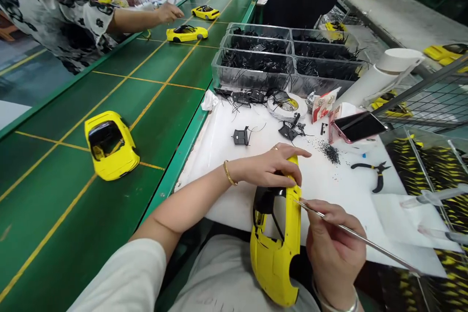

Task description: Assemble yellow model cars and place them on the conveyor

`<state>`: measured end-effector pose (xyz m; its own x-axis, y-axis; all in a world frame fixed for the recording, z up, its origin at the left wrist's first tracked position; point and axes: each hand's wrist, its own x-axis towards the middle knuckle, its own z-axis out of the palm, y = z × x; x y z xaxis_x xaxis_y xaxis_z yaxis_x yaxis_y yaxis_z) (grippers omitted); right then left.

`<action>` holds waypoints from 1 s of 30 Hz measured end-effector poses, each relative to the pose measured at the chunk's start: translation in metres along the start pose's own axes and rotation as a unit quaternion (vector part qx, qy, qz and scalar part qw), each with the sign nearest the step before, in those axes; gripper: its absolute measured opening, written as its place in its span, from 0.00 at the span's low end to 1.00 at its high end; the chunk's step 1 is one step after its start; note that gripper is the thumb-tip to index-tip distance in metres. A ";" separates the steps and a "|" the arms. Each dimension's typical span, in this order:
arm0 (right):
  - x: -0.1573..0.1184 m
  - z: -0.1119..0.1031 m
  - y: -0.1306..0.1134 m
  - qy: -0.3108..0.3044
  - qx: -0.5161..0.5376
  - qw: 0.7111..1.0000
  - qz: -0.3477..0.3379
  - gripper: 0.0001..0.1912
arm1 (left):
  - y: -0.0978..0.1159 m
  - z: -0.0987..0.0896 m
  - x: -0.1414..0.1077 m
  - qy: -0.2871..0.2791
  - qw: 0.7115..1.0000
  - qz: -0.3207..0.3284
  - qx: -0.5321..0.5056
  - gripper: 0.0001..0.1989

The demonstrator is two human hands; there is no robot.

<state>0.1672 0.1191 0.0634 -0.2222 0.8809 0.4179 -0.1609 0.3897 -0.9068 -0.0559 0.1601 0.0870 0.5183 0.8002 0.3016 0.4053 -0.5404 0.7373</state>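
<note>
Left hand (268, 165): fingers bent over the upper end of a yellow car shell (276, 265), thumb against its near side, one finger extended past the edge. Right hand (338, 241): fingers pinched a slender metal tool (369, 242), its tip at the side strip of the shell. The shell stood lengthwise over the person's lap, at the near edge of the white tabletop (219, 175), its black window part toward the left.

Beyond the left hand, a small black part (241, 136) with thin wires lay by itself; more black wired pieces lay behind it, near a tape roll (288, 107). Loose black granules (330, 152) formed a small heap, uncontained. Right of these: a red-edged phone (360, 126), a red-and-white packet (324, 105) and black-handled pliers (373, 171).

Containers: a clear divided bin (252, 79) at the back held tangled black parts and wires in two columns of compartments, filled near the rims. A second divided bin (420, 156), at the right, held many black-and-yellow pieces in rows. Clear syringes (433, 198) lay beside and partly over it. A large white roll (383, 75) leaned between the two bins.

On the green conveyor (161, 126), left, sat three yellow cars (111, 146); another person's hand (170, 12) was near the farther two.
</note>
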 end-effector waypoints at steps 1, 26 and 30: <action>-0.002 0.001 0.002 0.002 -0.007 1.000 -0.013 0.11 | 0.001 0.002 0.000 -0.010 1.000 0.005 0.014 0.14; -0.005 0.011 0.004 -0.007 -0.063 0.996 -0.065 0.13 | 0.001 0.008 -0.001 -0.020 0.999 0.001 0.030 0.19; 0.000 -0.005 -0.004 0.003 -0.101 0.990 -0.096 0.13 | 0.007 0.000 -0.002 -0.057 0.997 -0.049 0.019 0.18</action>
<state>0.1723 0.1186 0.0664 -0.2004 0.7870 0.5835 -0.0031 0.5951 -0.8037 -0.0541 0.1544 0.0914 0.5563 0.8160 0.1568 0.4854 -0.4723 0.7357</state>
